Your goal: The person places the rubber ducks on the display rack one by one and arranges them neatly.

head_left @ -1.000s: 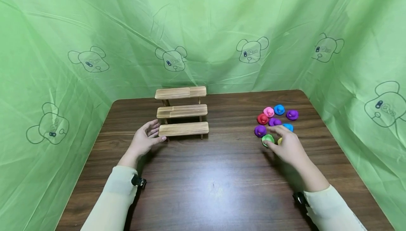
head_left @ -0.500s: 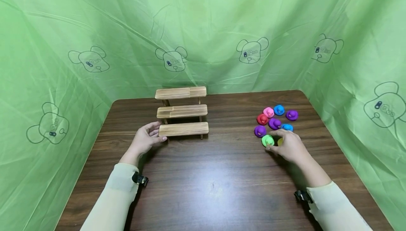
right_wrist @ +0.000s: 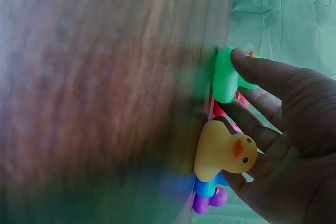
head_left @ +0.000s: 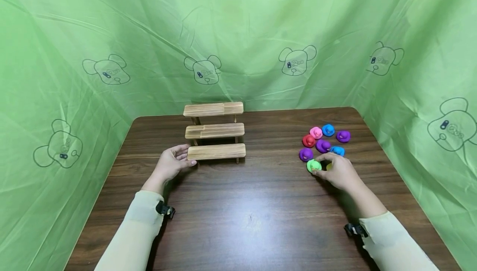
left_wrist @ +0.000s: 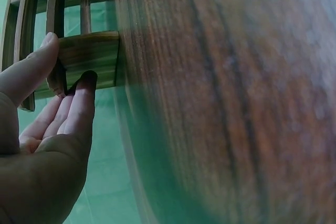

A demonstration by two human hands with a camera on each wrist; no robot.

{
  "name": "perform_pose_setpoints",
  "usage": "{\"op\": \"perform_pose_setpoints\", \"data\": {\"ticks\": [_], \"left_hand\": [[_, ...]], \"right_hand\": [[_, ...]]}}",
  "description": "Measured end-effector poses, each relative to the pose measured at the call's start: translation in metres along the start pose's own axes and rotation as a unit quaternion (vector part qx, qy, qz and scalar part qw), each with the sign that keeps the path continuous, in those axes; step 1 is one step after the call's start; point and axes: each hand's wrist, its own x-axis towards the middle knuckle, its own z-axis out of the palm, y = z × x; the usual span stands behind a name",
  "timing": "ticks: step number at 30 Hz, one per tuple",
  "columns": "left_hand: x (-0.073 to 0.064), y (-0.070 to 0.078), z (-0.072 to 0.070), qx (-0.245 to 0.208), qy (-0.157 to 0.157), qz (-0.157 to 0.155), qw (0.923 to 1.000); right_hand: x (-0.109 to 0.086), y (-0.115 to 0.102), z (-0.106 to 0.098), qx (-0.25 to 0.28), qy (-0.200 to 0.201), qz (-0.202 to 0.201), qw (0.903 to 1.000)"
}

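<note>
At the right of the table, my right hand [head_left: 337, 172] has thumb and fingers around a green rubber duck [head_left: 314, 166], which sits upright on the tabletop. A yellow rubber duck [right_wrist: 223, 150] stands under that palm, mostly hidden in the head view. My left hand [head_left: 169, 165] holds the left end of the lowest shelf of a three-step wooden display stand [head_left: 216, 152]. In the left wrist view its thumb [left_wrist: 39, 66] lies on the shelf's edge, while the fingers reach below the board.
Behind the green duck cluster several more ducks: purple [head_left: 306, 154], red [head_left: 308, 140], pink [head_left: 316, 133] and blue [head_left: 328, 130]. Green cloth [head_left: 246, 35] with printed bear heads walls in the brown wooden table [head_left: 238, 221] at the back and sides.
The green duck, earlier tipped with its base showing, now sits upright and slightly left. My right hand has lowered beside it. The left hand has stayed at the stand.
</note>
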Motion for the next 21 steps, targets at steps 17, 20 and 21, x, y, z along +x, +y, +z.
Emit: {"op": "perform_pose_setpoints", "data": {"ticks": [17, 20, 21], "left_hand": [[-0.0017, 0.0002, 0.0001, -0.016, 0.000, 0.007, 0.9998], [-0.0016, 0.0008, 0.0009, -0.021, -0.003, 0.009, 0.9997], [-0.0017, 0.0011, 0.0008, -0.022, -0.002, 0.009, 0.9997]], "right_hand": [[0.0015, -0.0053, 0.0058, -0.006, 0.020, -0.038, 0.9990], [0.0012, -0.0060, 0.0053, -0.011, 0.026, -0.044, 0.9986], [0.0011, -0.0064, 0.0049, -0.012, 0.029, -0.044, 0.9985]]}}
